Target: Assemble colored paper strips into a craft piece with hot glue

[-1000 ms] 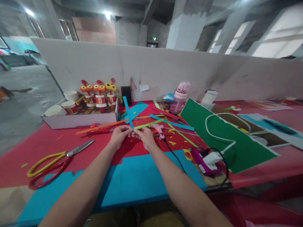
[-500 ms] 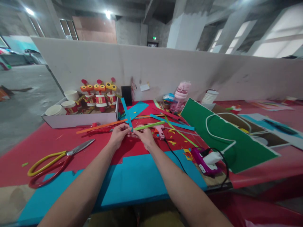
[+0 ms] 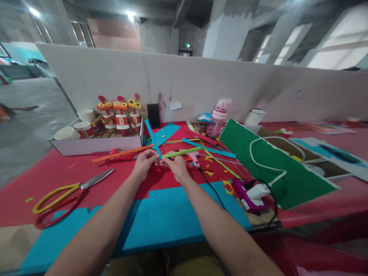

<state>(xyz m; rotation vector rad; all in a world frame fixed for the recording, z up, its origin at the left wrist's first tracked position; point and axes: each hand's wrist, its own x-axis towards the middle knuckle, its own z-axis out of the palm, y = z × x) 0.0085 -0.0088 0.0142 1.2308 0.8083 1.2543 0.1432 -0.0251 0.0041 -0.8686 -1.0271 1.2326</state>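
My left hand (image 3: 143, 164) is closed, pinching the lower end of a blue paper strip (image 3: 150, 131) that points up and away. Close beside it, my right hand (image 3: 176, 165) is closed on a light green paper strip (image 3: 185, 152) reaching out to the right. The two strips meet at my fingertips; whether they are joined there I cannot tell. Just right of my right hand lies a pink glue gun (image 3: 195, 160) with a black cord. An orange strip (image 3: 123, 153) lies left of my hands, and another blue strip (image 3: 209, 148) lies beyond the glue gun.
Big scissors (image 3: 82, 188) with yellow and red handles lie at left. Behind them a white box (image 3: 99, 147) holds paper cups and several cup figures. At right are a purple power strip (image 3: 249, 197), a leaning green board (image 3: 267, 165) and a pink bottle (image 3: 220, 115).
The upper end of the blue strip has tipped slightly to the left. Both hands stay nearly in place, still pinching the strips.
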